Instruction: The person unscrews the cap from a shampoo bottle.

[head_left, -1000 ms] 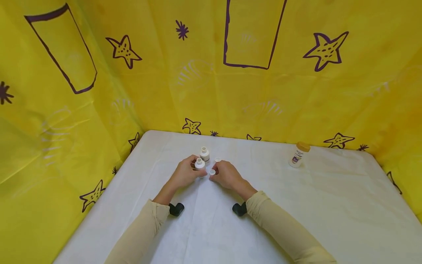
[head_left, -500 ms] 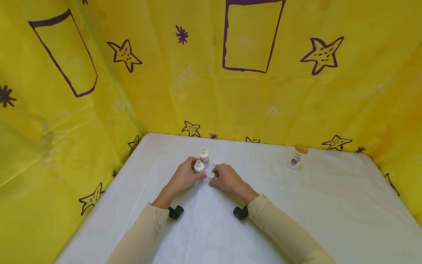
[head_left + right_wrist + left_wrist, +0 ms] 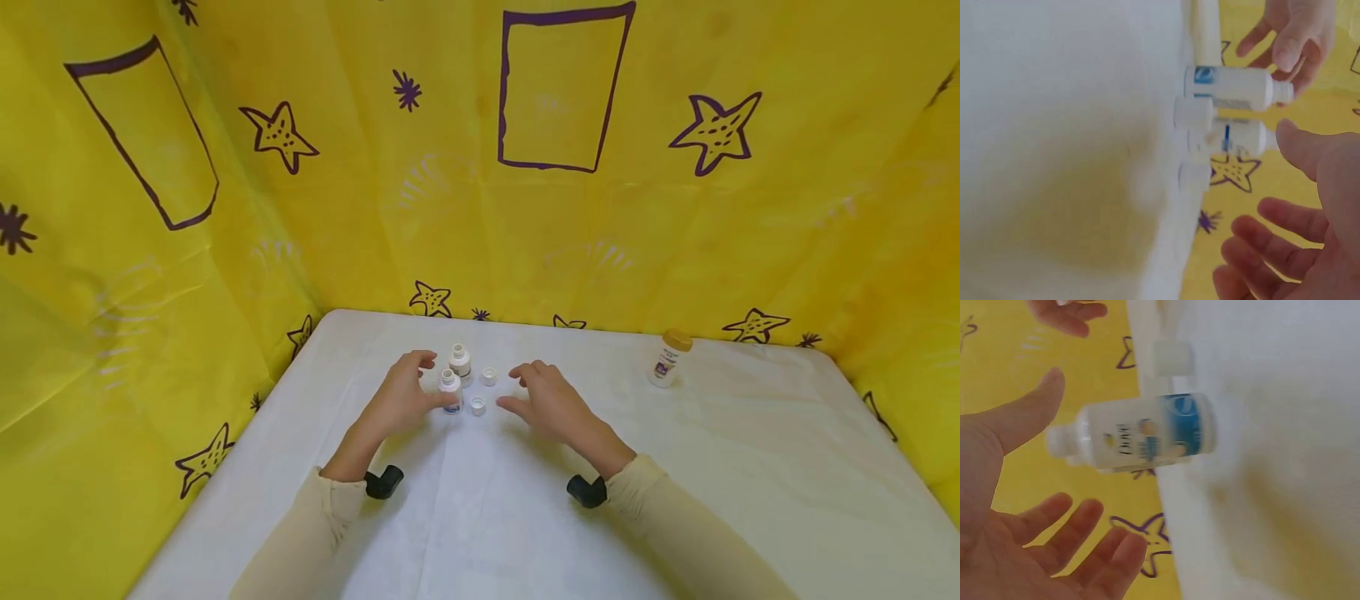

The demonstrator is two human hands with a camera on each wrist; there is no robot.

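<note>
Two small white bottles without caps stand upright on the white table, the nearer bottle [image 3: 450,394] in front of the farther bottle [image 3: 461,363]. In the left wrist view the nearer bottle [image 3: 1141,433] carries a Dove label with a blue band. To their right lie two white caps, a front cap [image 3: 477,407] and a back cap [image 3: 489,377], openings up. My left hand [image 3: 399,395] is spread around the nearer bottle's left side, fingers apart from it in the left wrist view. My right hand [image 3: 551,403] hovers right of the caps, thumb and fingers parted, holding nothing.
Farther right stands a white bottle with a yellow-orange cap [image 3: 667,358]. Yellow cloth walls [image 3: 450,208] with purple starfish drawings rise behind and beside the white table [image 3: 600,533]. Dark wrist mounts [image 3: 385,482] hang under both wrists.
My right hand has put the front cap down on the table and drawn back to the right. My left hand has loosened from the nearer bottle and moved slightly left.
</note>
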